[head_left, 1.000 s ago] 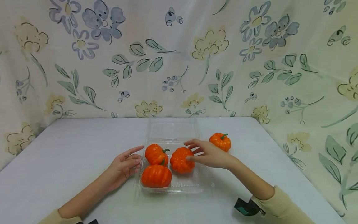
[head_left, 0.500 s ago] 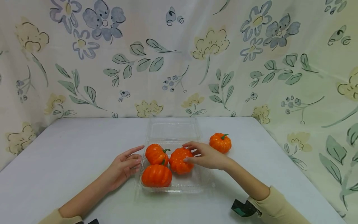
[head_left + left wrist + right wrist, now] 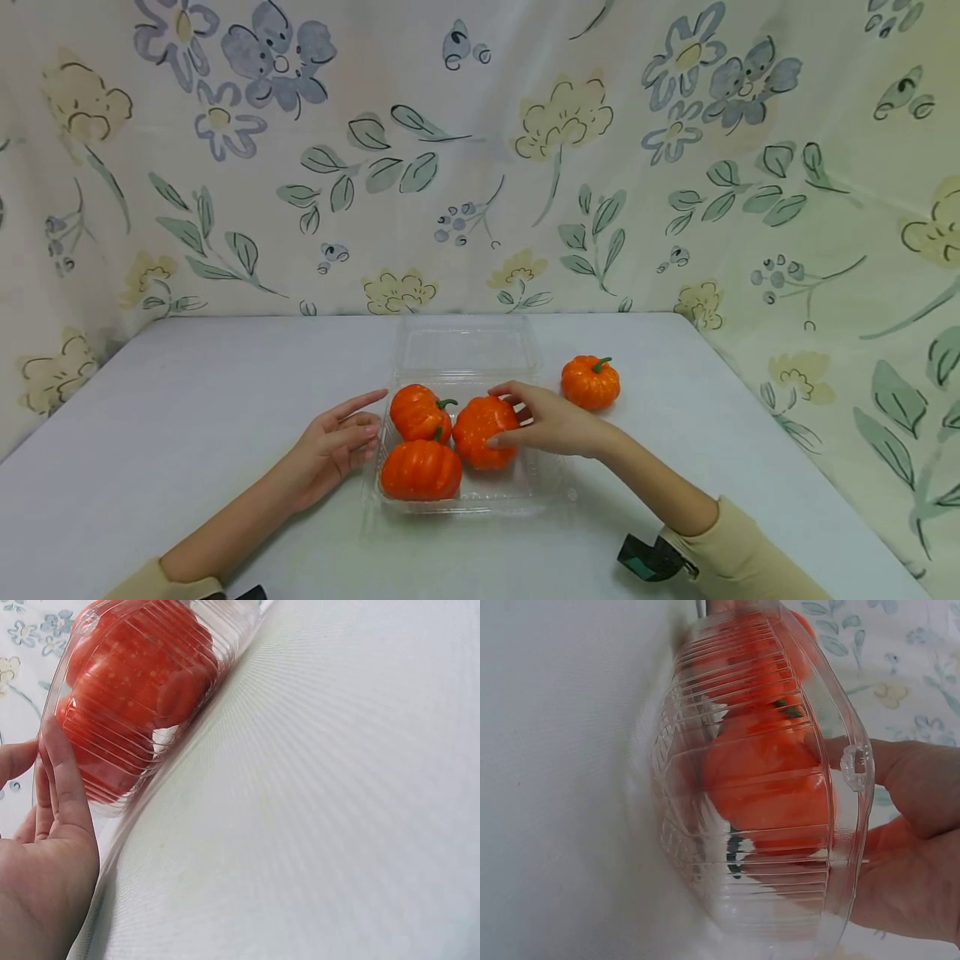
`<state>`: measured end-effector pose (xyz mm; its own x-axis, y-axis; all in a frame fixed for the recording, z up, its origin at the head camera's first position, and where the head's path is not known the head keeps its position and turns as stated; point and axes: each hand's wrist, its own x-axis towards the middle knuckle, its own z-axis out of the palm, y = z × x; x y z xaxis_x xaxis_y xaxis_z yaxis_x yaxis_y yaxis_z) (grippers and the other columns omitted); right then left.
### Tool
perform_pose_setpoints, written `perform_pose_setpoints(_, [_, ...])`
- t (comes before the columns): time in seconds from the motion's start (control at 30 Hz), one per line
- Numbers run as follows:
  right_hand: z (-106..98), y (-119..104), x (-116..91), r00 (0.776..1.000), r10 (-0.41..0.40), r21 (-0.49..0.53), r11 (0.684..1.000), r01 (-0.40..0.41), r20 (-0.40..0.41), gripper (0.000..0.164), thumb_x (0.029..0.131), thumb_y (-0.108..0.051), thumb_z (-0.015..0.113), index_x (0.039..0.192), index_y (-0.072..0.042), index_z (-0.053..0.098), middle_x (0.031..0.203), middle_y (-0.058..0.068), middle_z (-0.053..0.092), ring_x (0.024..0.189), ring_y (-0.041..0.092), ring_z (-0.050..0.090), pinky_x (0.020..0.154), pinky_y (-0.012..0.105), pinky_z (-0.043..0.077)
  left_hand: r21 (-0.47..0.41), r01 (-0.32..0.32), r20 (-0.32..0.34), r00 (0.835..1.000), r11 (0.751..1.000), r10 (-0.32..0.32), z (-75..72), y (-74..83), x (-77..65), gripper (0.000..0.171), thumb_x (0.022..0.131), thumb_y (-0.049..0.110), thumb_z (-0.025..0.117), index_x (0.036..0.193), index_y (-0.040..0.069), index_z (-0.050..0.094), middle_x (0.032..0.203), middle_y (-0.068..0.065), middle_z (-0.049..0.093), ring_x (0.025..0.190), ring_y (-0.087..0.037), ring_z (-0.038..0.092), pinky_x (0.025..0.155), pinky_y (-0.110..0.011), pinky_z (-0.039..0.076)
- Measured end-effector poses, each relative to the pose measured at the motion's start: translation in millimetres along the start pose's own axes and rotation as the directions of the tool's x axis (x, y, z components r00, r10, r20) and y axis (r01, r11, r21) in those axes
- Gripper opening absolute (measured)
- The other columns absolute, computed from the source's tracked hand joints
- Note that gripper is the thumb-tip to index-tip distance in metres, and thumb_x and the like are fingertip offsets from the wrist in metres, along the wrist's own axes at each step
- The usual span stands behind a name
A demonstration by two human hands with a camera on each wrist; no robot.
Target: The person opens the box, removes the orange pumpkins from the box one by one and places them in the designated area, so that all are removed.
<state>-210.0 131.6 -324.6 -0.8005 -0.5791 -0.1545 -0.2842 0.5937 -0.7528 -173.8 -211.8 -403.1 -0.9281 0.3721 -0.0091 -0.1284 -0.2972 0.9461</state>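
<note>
In the head view, a clear plastic clamshell box holds three orange toy pumpkins. My right hand grips the right pumpkin, thumb on the near side and fingers on the far side. Through the box wall, the right wrist view shows this pumpkin between thumb and fingers, its green stem low. A back-left pumpkin and a front-left pumpkin lie tilted against each other. My left hand is at the box's left side, fingers loosely extended; in the left wrist view, fingertips touch its rim.
Another orange pumpkin stands upright on the white table, right of the box. The box's lid lies folded back behind it. A floral curtain hangs along the table's back and right side.
My right hand has moved slightly left and nearer, and the right pumpkin has shifted with it toward the front-left one. The left hand has stayed in place.
</note>
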Motion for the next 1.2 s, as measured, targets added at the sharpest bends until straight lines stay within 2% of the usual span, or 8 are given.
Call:
perform_pose_setpoints(0.3, [-0.9, 2.3, 0.2, 0.996, -0.094, 0.021, 0.995, 0.094, -0.004, 0.064, 0.092, -0.013, 0.081, 0.149, -0.002, 0.053, 0.149, 0.018, 0.057, 0.127, 0.036, 0.059, 0.100, 0.042, 0.060, -0.005, -0.009, 0.011, 1.000, 1.000, 0.009, -0.3, -0.2, 0.7, 0.043, 0.108, 0.003, 0.053, 0.147, 0.022, 0.056, 0.109, 0.002, 0.065, 0.090, -0.007, 0.066, 0.086, -0.020, 0.060])
perform_pose_setpoints(0.57, [-1.9, 3.2, -1.3, 0.995, -0.102, 0.042, 0.994, 0.102, -0.005, 0.062, 0.089, -0.005, 0.082, 0.146, 0.003, 0.056, 0.145, 0.017, 0.059, 0.127, 0.033, 0.058, 0.102, 0.038, 0.059, 0.003, 0.002, -0.004, 1.000, 1.000, -0.002, 0.1, -0.1, 0.9, 0.044, 0.108, 0.004, 0.053, 0.148, 0.021, 0.054, 0.108, 0.002, 0.064, 0.090, -0.008, 0.065, 0.086, -0.020, 0.060])
perform_pose_setpoints(0.73, [-2.0, 5.0, -0.5, 0.991, -0.136, 0.049, 0.990, 0.135, 0.012, 0.058, 0.089, -0.002, 0.081, 0.143, -0.002, 0.059, 0.142, 0.016, 0.060, 0.121, 0.031, 0.062, 0.099, 0.038, 0.060, 0.008, 0.003, -0.011, 1.000, 1.000, -0.003, 0.6, 0.2, 0.6, 0.044, 0.108, 0.003, 0.052, 0.149, 0.020, 0.054, 0.108, 0.002, 0.064, 0.090, -0.007, 0.065, 0.086, -0.020, 0.060])
perform_pose_setpoints(0.83, [-2.3, 5.3, -0.7, 0.987, -0.159, 0.055, 0.986, 0.157, 0.028, 0.057, 0.090, -0.001, 0.080, 0.143, -0.006, 0.059, 0.144, 0.016, 0.059, 0.124, 0.034, 0.062, 0.098, 0.039, 0.061, 0.013, 0.003, -0.011, 1.000, 1.000, -0.003, 0.9, 0.5, 0.7, 0.045, 0.108, 0.004, 0.053, 0.149, 0.020, 0.053, 0.108, 0.002, 0.064, 0.090, -0.007, 0.065, 0.086, -0.020, 0.060])
perform_pose_setpoints(0.97, [-2.1, 4.7, -1.4, 0.987, -0.157, 0.054, 0.986, 0.155, 0.036, 0.052, 0.093, -0.009, 0.079, 0.142, -0.011, 0.060, 0.146, 0.013, 0.059, 0.132, 0.035, 0.057, 0.100, 0.040, 0.059, 0.016, 0.000, -0.007, 1.000, 1.000, 0.000, 0.6, 0.3, 0.9, 0.045, 0.108, 0.004, 0.053, 0.150, 0.020, 0.053, 0.108, 0.002, 0.064, 0.090, -0.007, 0.064, 0.086, -0.020, 0.060])
perform_pose_setpoints(1.1, [-1.0, 3.1, -2.4, 0.993, -0.113, 0.075, 0.991, 0.110, 0.034, 0.042, 0.101, -0.023, 0.073, 0.140, -0.014, 0.061, 0.147, 0.015, 0.058, 0.119, 0.031, 0.067, 0.094, 0.040, 0.062, 0.012, -0.005, 0.000, 1.000, 1.000, 0.005, 0.4, 0.1, 0.7, 0.043, 0.108, 0.004, 0.052, 0.147, 0.022, 0.055, 0.108, 0.002, 0.064, 0.090, -0.007, 0.065, 0.086, -0.020, 0.060])
perform_pose_setpoints(1.2, [0.9, 1.2, -2.0, 0.995, -0.097, 0.100, 0.991, 0.093, 0.033, 0.036, 0.106, -0.027, 0.065, 0.139, -0.013, 0.060, 0.147, 0.019, 0.057, 0.110, 0.029, 0.070, 0.087, 0.039, 0.064, 0.008, -0.008, 0.006, 1.000, 1.000, 0.008, 0.3, 0.1, 0.6, 0.043, 0.108, 0.003, 0.052, 0.145, 0.024, 0.057, 0.108, 0.002, 0.064, 0.091, -0.007, 0.065, 0.086, -0.020, 0.060])
